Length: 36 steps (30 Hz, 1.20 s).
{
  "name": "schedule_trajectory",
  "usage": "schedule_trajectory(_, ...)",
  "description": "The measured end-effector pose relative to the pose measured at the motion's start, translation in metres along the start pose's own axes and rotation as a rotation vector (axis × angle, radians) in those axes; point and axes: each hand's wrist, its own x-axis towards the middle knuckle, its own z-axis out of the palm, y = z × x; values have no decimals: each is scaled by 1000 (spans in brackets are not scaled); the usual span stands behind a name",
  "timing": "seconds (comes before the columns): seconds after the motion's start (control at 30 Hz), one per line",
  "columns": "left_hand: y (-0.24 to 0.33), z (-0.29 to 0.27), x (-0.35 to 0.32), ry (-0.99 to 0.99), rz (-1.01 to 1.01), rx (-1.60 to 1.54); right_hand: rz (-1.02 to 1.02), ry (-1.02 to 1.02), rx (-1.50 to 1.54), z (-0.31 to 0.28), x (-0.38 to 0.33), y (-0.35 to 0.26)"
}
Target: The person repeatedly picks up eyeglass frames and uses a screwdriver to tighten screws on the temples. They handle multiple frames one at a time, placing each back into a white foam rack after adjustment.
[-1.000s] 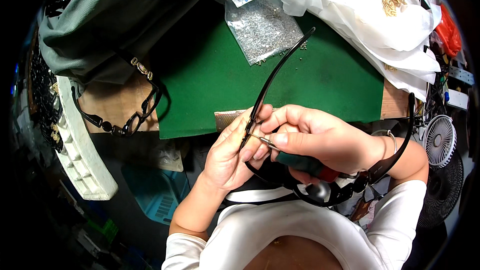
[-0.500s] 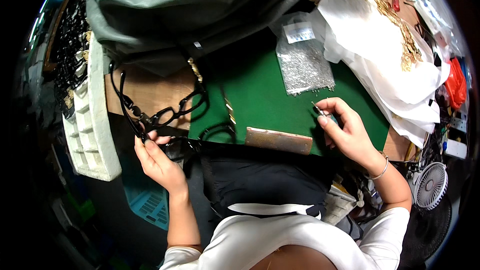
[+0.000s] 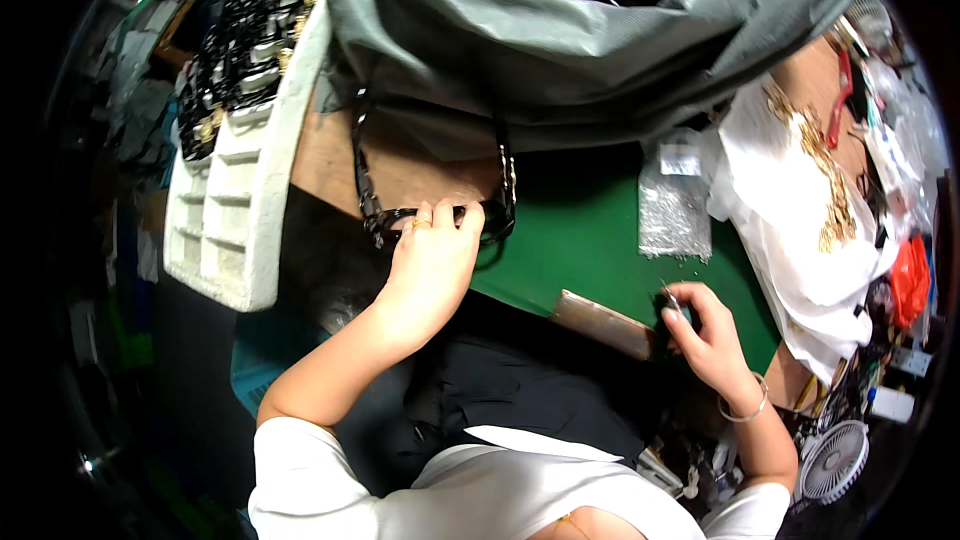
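Note:
A pair of black eyeglasses (image 3: pixel 508 165) with gold trim on one temple lies in my left hand's grip (image 3: pixel 435 265). My fingers close over its front, and both temples point away from me. Part of the lenses' rims is hidden under the fingers. To the right, my right hand (image 3: pixel 708 340) pinches a small dark tool (image 3: pixel 669 296) with a thin metal tip, just above the green mat (image 3: pixel 560 235). Beside that hand, a brownish flat bar (image 3: pixel 605 325) lies along the mat's near edge. A clear bag of tiny silvery pieces (image 3: pixel 675 215) lies beyond, with some loose pieces at its mouth.
On the left stands a white compartment tray (image 3: pixel 262 210) with many black eyeglasses at its far end. A grey cover (image 3: pixel 560 55) drapes across the back. Gold-coloured parts (image 3: pixel 820 170) lie on white sheeting (image 3: pixel 760 170) at right, near a red bag (image 3: pixel 908 280) and a small fan (image 3: pixel 835 460).
My left hand has moved right and turned over, bringing the eyeglasses nearer the mat with the temples pointing away. My right hand, still holding the tool, sits lower in the view, which has shifted.

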Motion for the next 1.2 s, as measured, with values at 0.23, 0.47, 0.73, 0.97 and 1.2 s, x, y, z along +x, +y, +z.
schedule_trajectory(0.23, -69, -19, -75, 282, 135, -139, 242, 53, 210, -6, -9, -2)
schedule_trajectory(0.47, -264, 0, -47, 566, -187, 246, 256, 52, 92, 8, 4, -15)
schedule_trajectory(0.73, -316, 23, -1, 282, -235, 186, 302, 55, 58, 2, 6, -25)
schedule_trajectory(0.97, -187, -63, 34, 302, -28, -185, 297, 146, 234, -24, 0, -42)
schedule_trajectory(1.2, -11, -128, 225, 524, 128, -691, 74, -9, 141, -7, 13, -38)
